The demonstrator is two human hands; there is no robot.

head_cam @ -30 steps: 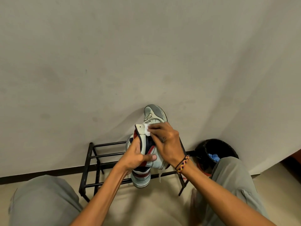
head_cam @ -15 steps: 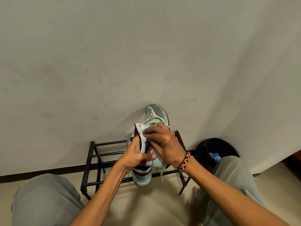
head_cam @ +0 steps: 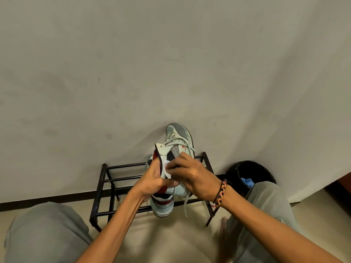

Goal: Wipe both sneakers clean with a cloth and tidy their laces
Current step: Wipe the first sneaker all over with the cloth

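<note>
Left hand [head_cam: 152, 184] grips the sneaker [head_cam: 175, 149] at its collar, toe at 12 o'clock; right hand [head_cam: 191, 177] pinches a white cloth [head_cam: 167, 170] against its tongue.

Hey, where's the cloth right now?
In the head view, centre frame, the cloth is pinched in the right hand against the sneaker tongue, beside the left hand, above the rack.

Upended sneaker [head_cam: 178, 149], seemingly white cloth [head_cam: 167, 168]
</note>
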